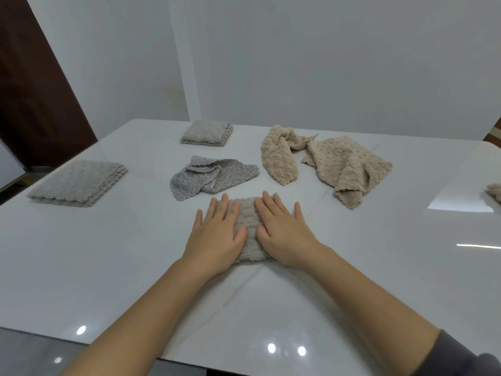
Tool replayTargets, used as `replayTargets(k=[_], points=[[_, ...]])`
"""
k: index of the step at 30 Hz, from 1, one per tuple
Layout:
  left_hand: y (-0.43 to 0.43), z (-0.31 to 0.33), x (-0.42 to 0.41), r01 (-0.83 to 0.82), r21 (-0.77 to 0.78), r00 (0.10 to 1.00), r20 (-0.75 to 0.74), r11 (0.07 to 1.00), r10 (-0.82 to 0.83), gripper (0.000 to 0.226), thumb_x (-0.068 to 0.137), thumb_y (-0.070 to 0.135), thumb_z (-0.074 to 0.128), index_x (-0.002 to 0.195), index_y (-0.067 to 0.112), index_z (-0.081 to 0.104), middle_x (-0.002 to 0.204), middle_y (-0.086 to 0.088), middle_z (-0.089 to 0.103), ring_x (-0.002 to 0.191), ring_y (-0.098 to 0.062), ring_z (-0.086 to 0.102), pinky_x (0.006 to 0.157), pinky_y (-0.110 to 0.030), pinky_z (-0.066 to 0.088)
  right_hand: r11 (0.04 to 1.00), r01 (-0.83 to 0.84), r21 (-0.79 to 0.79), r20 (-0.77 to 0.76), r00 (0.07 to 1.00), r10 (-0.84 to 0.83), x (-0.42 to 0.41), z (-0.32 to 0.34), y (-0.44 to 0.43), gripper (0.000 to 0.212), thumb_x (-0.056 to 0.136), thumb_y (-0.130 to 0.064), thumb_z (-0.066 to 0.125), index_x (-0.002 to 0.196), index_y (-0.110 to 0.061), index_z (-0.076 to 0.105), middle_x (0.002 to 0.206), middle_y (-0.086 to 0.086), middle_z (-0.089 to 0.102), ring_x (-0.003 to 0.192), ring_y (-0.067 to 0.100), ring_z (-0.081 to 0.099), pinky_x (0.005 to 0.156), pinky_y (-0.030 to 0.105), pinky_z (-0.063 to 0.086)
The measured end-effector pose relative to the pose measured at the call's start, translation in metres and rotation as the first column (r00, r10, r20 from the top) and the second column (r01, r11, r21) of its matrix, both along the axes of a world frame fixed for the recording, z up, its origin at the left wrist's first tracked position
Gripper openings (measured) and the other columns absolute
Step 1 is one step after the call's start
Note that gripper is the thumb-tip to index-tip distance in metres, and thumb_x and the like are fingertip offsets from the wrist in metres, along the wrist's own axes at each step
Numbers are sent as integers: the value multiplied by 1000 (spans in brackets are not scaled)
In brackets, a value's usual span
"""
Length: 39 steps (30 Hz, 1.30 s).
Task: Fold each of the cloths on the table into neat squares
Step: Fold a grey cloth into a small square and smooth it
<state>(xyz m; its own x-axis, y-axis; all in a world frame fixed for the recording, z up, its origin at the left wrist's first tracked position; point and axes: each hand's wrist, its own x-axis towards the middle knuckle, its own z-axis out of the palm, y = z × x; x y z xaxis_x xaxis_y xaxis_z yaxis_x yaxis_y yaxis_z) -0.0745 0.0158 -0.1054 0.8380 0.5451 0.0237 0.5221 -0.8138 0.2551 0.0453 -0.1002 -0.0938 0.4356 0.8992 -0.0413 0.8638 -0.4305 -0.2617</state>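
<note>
A small folded beige-grey cloth (248,221) lies on the white table (108,253) in front of me. My left hand (217,234) presses flat on its left half, fingers straight. My right hand (282,232) presses flat on its right half. Beyond it lies a crumpled grey dotted cloth (211,176). Two unfolded beige cloths lie to the right: one long and bunched (279,156), one spread and rumpled (349,166). A folded grey cloth (78,183) sits at the left, and another folded one (207,132) at the back.
Part of one more beige cloth (494,191) shows at the right frame edge. A white wall stands behind the table, a dark brown panel (32,90) at the far left. The table's near edge runs under my forearms.
</note>
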Motion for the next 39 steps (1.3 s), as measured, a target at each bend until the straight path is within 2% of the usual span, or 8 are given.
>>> replayTargets(k=[5, 10, 14, 18, 22, 28, 34, 39], points=[[1, 12, -5, -36, 47, 989, 142, 998, 29, 64, 101, 38, 21, 155, 17, -7, 162, 2, -17, 148, -11, -17, 122, -40, -3, 997, -5, 83, 40, 999, 2, -3, 11, -2, 62, 103, -32, 21, 156, -14, -3, 163, 1, -12, 149, 16, -15, 120, 48, -8], [-5, 0, 10, 23, 43, 999, 44, 999, -24, 60, 101, 34, 13, 156, 17, -4, 162, 3, -15, 148, -10, -15, 122, -40, -5, 999, -33, 3, 71, 997, 33, -4, -1, 9, 60, 104, -34, 18, 156, -13, -3, 164, 2, -11, 150, 18, -14, 121, 46, -9], [-3, -14, 11, 15, 48, 1000, -10, 999, -14, 71, 88, 41, 1, 156, 20, -2, 163, 6, -10, 149, -11, -13, 120, -40, -7, 999, -42, -11, 81, 996, 43, 0, -16, 9, 60, 104, -36, 17, 156, -14, -2, 164, 3, -8, 150, 18, -12, 121, 44, -9], [-2, -13, 13, 24, 48, 999, -35, 999, -23, 58, 101, 35, 13, 156, 24, 1, 164, 5, -5, 150, -13, -8, 121, -43, -6, 998, -47, -44, 78, 996, 50, 1, -13, 11, 59, 104, -36, 17, 157, -14, 2, 164, 3, -2, 151, 19, -6, 120, 46, -8], [0, -10, 15, 23, 26, 999, -43, 999, -22, 57, 101, 32, 17, 156, 24, 4, 164, 4, -2, 150, -13, -6, 121, -45, -6, 997, -55, -60, 95, 994, 61, 4, -11, 13, 58, 104, -35, 19, 157, -14, 6, 164, 3, 4, 151, 20, -1, 120, 50, -6], [-5, -15, 11, -6, 39, 1000, 25, 999, 5, 57, 102, 33, 18, 156, 25, 5, 164, 3, -4, 150, -15, -9, 120, -46, -6, 1000, 9, 15, 73, 997, -10, 0, -22, 10, 59, 103, -38, 18, 157, -19, 3, 164, 2, -5, 150, 21, -11, 117, 52, -12], [-2, -15, 13, 8, 24, 1000, 13, 1000, -8, 57, 102, 34, 18, 156, 24, 4, 164, 2, -2, 150, -17, -9, 121, -46, -6, 1000, 16, 16, 70, 997, -17, 2, -23, 11, 59, 103, -38, 20, 157, -21, 5, 164, 3, 0, 151, 23, -5, 117, 56, -8], [-4, -15, 11, -6, 27, 1000, 9, 1000, 5, 57, 102, 34, 18, 156, 26, 4, 164, 3, -4, 150, -19, -11, 120, -48, -7, 999, 32, 26, 58, 998, -33, 1, -25, 10, 59, 102, -39, 18, 157, -22, 2, 164, 2, -7, 150, 22, -12, 116, 57, -11]])
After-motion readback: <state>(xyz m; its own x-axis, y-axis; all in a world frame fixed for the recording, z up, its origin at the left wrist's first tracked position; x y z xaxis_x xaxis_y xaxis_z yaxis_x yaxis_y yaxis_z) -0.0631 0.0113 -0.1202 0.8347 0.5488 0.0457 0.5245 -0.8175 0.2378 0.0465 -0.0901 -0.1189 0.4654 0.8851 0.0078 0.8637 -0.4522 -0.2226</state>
